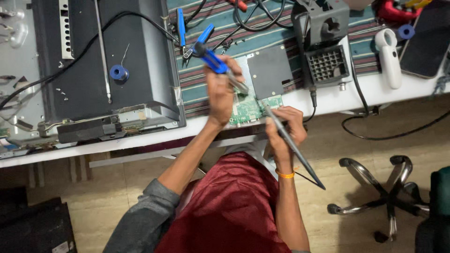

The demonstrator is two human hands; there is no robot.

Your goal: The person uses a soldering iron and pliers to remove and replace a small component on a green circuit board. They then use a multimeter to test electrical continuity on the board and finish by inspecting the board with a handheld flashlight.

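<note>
My left hand [220, 91] is raised over a green circuit board [248, 108] and grips a blue-handled soldering tool [212, 57], whose metal tip slants down toward the board. My right hand [287, 131] sits at the board's right edge, by the table's front edge. It holds a long dark pen-like tool [296, 152] with its front end on the board and its back end pointing past my wrist. A dark square metal plate [269, 70] covers the board's far part. The board lies on a striped cloth [206, 86].
An opened dark flat chassis [93, 56] with a blue wire spool [118, 72] fills the table's left. Blue-handled pliers [181, 28], a black tool stand [323, 33], a white handheld device [389, 51], a phone [426, 42] and cables lie behind. A chrome chair base [384, 197] stands on the floor at right.
</note>
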